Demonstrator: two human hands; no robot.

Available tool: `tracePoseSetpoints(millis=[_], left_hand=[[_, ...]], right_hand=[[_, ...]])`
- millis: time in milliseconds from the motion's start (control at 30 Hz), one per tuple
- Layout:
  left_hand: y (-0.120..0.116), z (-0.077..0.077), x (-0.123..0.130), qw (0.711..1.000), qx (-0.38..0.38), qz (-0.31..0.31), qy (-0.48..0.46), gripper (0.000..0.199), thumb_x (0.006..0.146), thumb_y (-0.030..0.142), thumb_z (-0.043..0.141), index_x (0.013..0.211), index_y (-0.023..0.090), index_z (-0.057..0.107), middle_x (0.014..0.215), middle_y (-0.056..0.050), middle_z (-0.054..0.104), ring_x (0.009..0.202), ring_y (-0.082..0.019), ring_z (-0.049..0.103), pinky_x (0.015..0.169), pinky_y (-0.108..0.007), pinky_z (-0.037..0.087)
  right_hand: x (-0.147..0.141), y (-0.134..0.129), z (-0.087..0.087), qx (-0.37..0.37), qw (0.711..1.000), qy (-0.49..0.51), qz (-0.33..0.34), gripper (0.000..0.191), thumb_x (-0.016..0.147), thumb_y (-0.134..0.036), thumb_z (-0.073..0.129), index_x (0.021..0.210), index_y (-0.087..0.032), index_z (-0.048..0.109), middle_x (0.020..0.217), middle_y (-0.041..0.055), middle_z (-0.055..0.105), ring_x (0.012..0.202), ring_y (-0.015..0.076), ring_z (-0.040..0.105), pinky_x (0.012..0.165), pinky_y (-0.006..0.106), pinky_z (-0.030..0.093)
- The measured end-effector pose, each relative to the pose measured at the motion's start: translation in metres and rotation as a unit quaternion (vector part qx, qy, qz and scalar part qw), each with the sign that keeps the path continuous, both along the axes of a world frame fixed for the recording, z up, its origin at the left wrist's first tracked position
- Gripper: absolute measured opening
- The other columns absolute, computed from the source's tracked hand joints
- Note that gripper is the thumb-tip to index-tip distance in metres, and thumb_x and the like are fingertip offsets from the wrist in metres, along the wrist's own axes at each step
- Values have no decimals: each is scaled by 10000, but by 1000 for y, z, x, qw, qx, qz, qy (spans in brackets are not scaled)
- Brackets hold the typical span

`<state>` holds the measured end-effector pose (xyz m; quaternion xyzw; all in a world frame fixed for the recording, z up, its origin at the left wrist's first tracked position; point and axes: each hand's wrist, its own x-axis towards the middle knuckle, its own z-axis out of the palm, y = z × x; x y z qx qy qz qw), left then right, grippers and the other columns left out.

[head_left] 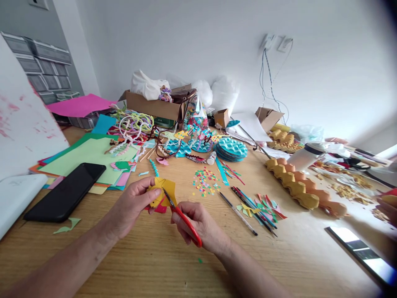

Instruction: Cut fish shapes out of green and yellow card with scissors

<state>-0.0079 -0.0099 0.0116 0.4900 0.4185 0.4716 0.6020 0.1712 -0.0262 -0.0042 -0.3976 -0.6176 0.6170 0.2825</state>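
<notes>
My left hand [141,194] pinches a piece of yellow paper [170,187] that has a drawn outline on it. In my right hand [197,221] is a pair of scissors [187,225] with red handles, its dark blades lying at the paper's edge. Behind the yellow sheet a bit of red paper [160,208] shows; whether it is held too, I cannot tell. Beyond my hands, small coloured paper dots [205,181] are scattered on the table. Pencils [257,209] lie to the right among paper scraps [270,207].
A black phone [66,190] rests at left beside stacked coloured paper [89,159]. Scalloped blue discs [231,150] stand further back. At right are egg-carton strips [291,184], a white tumbler [305,156], another phone [361,252] and another person's hand [387,207].
</notes>
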Motion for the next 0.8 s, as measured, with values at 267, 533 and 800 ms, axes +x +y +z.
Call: tracePoseSetpoints(millis=[267,533,800], left_hand=[[0,-9,1,998,-26,-32,-48,89,771,286,606,783,199,621,612,48,595,538,-82,489,479,-178,359],[1,-5,-1,1000,-14,-20,0,124,777,299,586,781,176,599,588,38,615,515,-85,515,463,-186,370],[4,4,-2,998,-20,-15,59,181,724,331,603,693,163,543,580,37,610,445,-78,513,400,-181,335]], right_hand=[[-3,-1,1,-24,999,21,-13,442,760,-575,561,678,-144,511,417,-75,428,310,29,344,297,137,222],[2,3,0,-34,999,-23,8,347,820,-473,524,694,-150,503,465,-58,463,344,43,407,307,131,264],[9,7,2,-8,996,-86,27,327,845,-423,508,657,-157,479,471,-60,440,367,51,422,332,139,295]])
